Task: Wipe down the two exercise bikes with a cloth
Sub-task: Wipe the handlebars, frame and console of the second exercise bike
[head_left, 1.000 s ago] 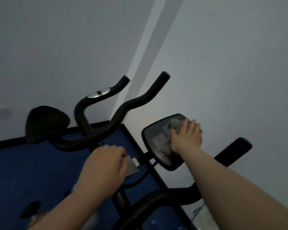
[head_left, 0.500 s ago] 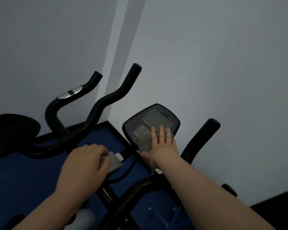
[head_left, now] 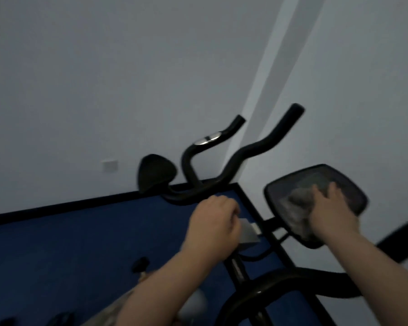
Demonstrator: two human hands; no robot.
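Observation:
The near exercise bike's black console [head_left: 344, 184] tilts up at the right. A grey cloth [head_left: 297, 203] lies flat against its face, pressed there by my right hand [head_left: 330, 212] with the fingers spread over it. My left hand [head_left: 212, 229] is closed around the grey bracket [head_left: 247, 234] on the bike's stem, just left of the console. The near bike's curved black handlebar [head_left: 276, 285] loops below my arms. Behind it stands the second bike, with its black handlebars [head_left: 245, 156] and its own console [head_left: 156, 172] seen from the back.
Both bikes stand on a blue mat [head_left: 68, 243] with a black border, set in a corner of grey walls [head_left: 127, 67]. A white wall plate [head_left: 109, 165] sits low on the left wall. A black knob [head_left: 140, 264] shows on the frame below.
The view has swung to the left and tilted. My right hand has slid the cloth across the console face, and my left hand has kept its grip on the bracket.

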